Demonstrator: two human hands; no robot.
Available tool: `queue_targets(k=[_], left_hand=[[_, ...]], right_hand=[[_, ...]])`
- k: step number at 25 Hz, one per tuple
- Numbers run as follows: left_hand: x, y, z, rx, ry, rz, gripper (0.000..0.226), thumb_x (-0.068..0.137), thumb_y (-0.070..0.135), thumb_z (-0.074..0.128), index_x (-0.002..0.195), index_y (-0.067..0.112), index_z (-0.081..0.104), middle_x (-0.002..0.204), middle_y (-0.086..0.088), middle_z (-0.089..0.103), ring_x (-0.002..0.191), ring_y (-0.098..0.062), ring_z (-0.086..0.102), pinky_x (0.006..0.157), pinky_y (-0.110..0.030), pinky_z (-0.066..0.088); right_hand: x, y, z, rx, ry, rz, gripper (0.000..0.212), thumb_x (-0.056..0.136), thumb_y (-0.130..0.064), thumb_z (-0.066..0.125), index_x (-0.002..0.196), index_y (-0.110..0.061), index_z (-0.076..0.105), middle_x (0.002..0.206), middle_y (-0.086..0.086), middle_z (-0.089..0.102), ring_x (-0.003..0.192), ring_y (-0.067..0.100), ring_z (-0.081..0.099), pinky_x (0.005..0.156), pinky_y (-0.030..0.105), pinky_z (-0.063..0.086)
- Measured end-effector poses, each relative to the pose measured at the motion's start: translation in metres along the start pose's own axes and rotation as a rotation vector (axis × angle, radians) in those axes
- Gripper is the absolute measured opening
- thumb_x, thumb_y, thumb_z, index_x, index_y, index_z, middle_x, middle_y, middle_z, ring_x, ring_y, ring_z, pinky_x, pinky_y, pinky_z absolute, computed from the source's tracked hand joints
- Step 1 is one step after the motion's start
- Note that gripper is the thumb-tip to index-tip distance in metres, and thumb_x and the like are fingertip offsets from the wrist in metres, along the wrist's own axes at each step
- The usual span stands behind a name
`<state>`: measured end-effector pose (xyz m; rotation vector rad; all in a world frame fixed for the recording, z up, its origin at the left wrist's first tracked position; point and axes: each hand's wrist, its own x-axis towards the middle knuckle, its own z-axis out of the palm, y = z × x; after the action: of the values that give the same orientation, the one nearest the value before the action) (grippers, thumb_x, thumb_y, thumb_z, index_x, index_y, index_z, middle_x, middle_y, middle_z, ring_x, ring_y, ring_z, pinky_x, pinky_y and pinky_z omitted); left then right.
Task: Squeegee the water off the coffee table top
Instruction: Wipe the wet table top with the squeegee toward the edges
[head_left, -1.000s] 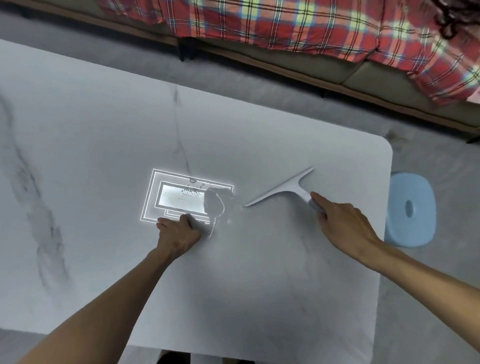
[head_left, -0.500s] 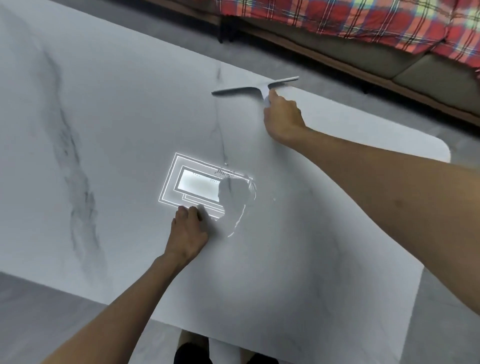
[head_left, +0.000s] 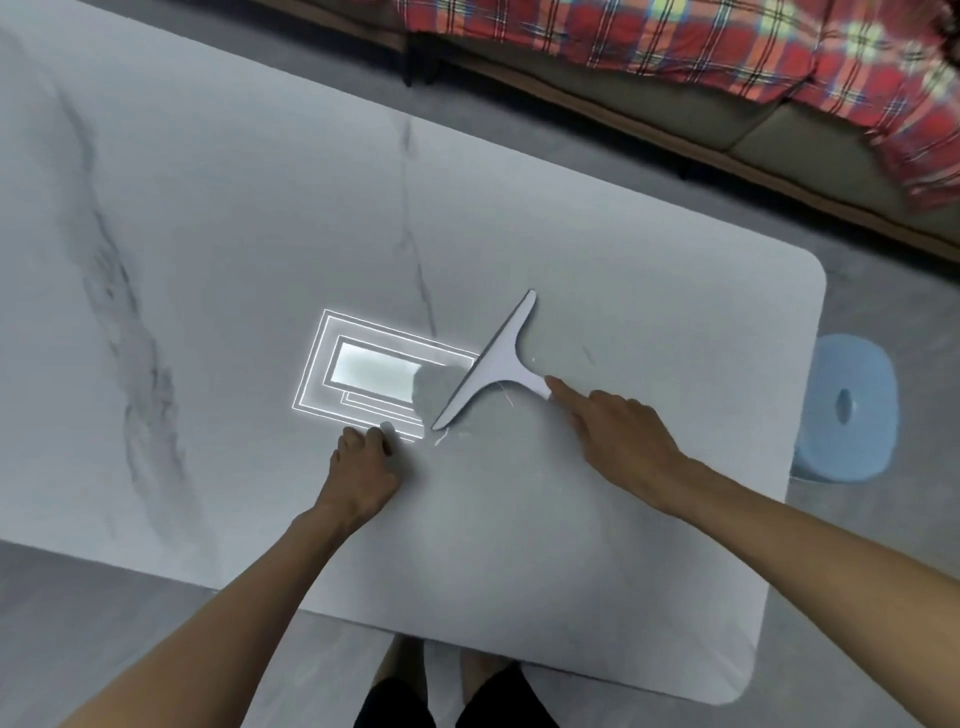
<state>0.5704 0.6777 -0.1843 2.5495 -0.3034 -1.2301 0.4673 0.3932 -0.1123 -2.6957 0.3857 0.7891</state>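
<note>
A white T-shaped squeegee (head_left: 496, 364) lies with its blade on the grey marble coffee table top (head_left: 260, 234), slanted from lower left to upper right. My right hand (head_left: 618, 436) grips its handle, index finger stretched along it. The blade's lower end sits at the edge of a wet patch (head_left: 436, 395) that shows a bright reflection of a ceiling light (head_left: 374, 371). Thin water streaks trail just right of the blade. My left hand (head_left: 363, 467) rests on the table in a loose fist, just below the reflection, holding nothing.
A light blue plastic stool (head_left: 847, 410) stands on the floor beyond the table's right edge. A sofa with a red plaid blanket (head_left: 727, 47) runs along the far side. My legs show under the near table edge.
My right hand has pulled the squeegee from the far part of the table back toward me, to the wet patch. The left hand has stayed in place.
</note>
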Motion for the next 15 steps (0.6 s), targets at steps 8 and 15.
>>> queue_targets(k=[8, 15], left_hand=[[-0.033, -0.009, 0.012, -0.062, -0.111, 0.065, 0.017, 0.079, 0.006, 0.049, 0.091, 0.017, 0.047, 0.095, -0.005, 0.054, 0.084, -0.025, 0.052, 0.059, -0.027, 0.034], [-0.047, -0.022, 0.008, -0.244, 0.011, -0.003, 0.010, 0.085, 0.015, 0.047, 0.094, 0.020, 0.049, 0.079, -0.002, 0.059, 0.068, -0.023, 0.055, 0.054, -0.029, 0.037]], right_hand=[[-0.092, 0.051, 0.020, -0.077, -0.016, 0.194, 0.056, 0.095, -0.024, 0.037, 0.147, -0.041, 0.025, 0.102, 0.002, 0.065, 0.088, 0.030, 0.061, 0.066, 0.033, 0.041], [-0.122, 0.016, 0.015, 0.059, 0.098, 0.092, 0.042, 0.098, -0.051, 0.026, 0.140, -0.053, 0.029, 0.083, -0.012, 0.060, 0.081, 0.020, 0.063, 0.062, 0.030, 0.041]])
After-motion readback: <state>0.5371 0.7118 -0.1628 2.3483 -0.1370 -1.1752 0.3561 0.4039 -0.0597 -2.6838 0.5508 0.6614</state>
